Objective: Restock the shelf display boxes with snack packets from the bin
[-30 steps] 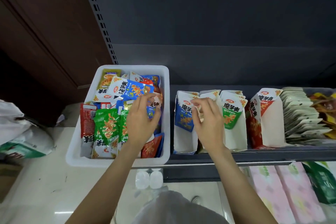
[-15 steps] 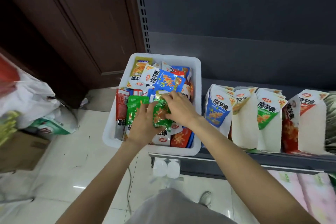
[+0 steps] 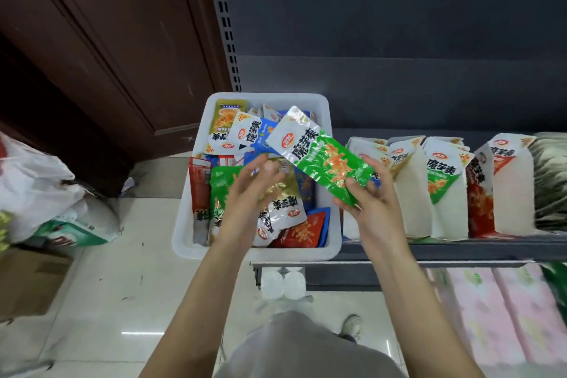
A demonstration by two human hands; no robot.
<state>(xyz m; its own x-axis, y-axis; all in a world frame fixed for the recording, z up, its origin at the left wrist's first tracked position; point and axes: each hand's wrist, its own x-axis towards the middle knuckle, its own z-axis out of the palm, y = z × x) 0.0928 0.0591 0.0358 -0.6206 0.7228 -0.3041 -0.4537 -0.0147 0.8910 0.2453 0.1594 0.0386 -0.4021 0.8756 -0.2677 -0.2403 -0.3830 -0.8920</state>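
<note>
With our right hand (image 3: pixel 372 205) pinching the green packet (image 3: pixel 325 159) by its near end above the bin (image 3: pixel 334 242) — left hand (image 3: pixel 250 193) loose-fingered, holding nothing — we'd best swing it right and slot it upright into the green-fronted display box (image 3: pixel 445 193).

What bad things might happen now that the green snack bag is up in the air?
The right hand pinches the green packet only by its lower end, so it might slip and drop back into the white bin. Several display boxes stand close together on the shelf; the green-fronted box seems the matching one, and the packet might land in a neighbour instead. The left hand hovers open over loose packets and might knock one out.
</note>
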